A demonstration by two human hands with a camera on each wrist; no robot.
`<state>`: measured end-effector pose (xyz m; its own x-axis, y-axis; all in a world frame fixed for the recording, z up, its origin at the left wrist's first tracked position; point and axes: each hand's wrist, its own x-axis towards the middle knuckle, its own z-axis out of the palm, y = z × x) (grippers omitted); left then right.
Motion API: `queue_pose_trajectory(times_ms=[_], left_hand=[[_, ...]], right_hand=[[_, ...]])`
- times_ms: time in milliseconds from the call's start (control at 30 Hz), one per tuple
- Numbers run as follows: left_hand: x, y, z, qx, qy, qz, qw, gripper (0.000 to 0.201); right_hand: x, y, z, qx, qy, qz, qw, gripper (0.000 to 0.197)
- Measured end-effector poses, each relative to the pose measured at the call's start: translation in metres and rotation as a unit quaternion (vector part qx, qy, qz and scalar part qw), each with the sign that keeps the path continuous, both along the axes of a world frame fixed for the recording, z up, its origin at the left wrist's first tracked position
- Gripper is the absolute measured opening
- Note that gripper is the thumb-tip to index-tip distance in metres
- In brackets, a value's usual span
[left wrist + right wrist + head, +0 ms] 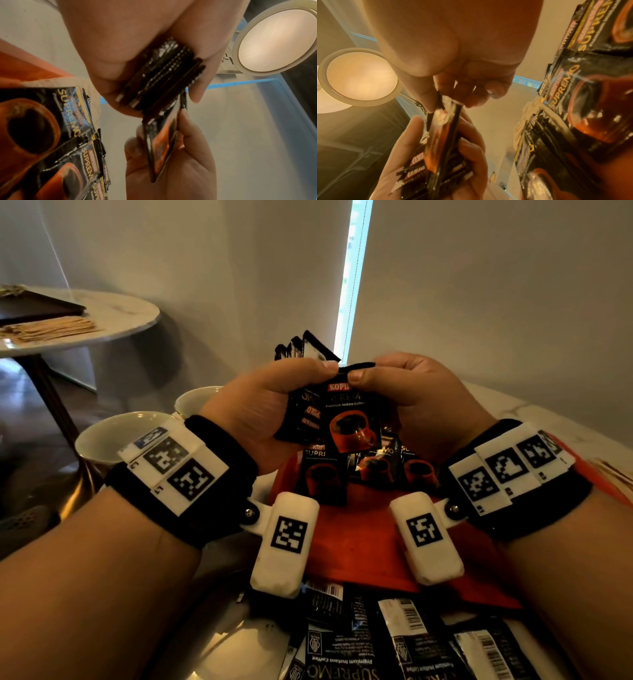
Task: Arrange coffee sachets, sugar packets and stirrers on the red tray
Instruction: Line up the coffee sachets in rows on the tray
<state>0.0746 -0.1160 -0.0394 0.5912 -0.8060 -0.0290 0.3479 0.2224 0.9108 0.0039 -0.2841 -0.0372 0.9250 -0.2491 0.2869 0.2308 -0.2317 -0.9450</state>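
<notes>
Both hands hover above the red tray. My left hand grips a stack of black coffee sachets, seen edge-on in the left wrist view as the stack. My right hand pinches the top edge of the front sachet between thumb and fingers; it hangs upright against the stack. In the right wrist view that sachet stands between both hands. Three sachets lie face up side by side on the tray's far part, under the hands.
Several loose sachets lie face down on the marble table in front of the tray. Two white cups stand to the left. Wooden stirrers lie on a round side table at far left. A wall is close behind.
</notes>
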Motion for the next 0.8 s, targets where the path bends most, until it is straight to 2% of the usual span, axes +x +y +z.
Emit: queue_pose_trajectory(times_ms=[133, 267, 400, 533, 633, 800], left_hand=[[-0.001, 0.0, 0.001, 0.018, -0.015, 0.009, 1.0, 0.055], [0.002, -0.001, -0.001, 0.027, -0.016, 0.046, 0.998, 0.059], [0.002, -0.001, -0.001, 0.029, -0.023, 0.056, 0.998, 0.063], [0.003, -0.002, -0.001, 0.035, -0.027, 0.08, 0.996, 0.05], [0.005, -0.001, 0.001, 0.018, -0.021, 0.107, 0.994, 0.03], [0.01, 0.004, 0.005, -0.004, 0.004, 0.157, 0.988, 0.021]], right_hand=[[0.0, 0.002, 0.001, -0.007, 0.017, 0.002, 1.0, 0.013], [0.002, 0.002, 0.0, -0.001, 0.005, -0.01, 1.0, 0.016], [0.002, 0.0, 0.001, 0.007, 0.011, -0.018, 1.0, 0.008], [0.002, -0.002, 0.001, 0.023, 0.015, -0.018, 0.999, 0.013], [0.003, -0.003, 0.001, 0.06, 0.027, -0.04, 0.997, 0.013], [0.001, -0.004, -0.004, 0.076, 0.111, -0.055, 0.989, 0.015]])
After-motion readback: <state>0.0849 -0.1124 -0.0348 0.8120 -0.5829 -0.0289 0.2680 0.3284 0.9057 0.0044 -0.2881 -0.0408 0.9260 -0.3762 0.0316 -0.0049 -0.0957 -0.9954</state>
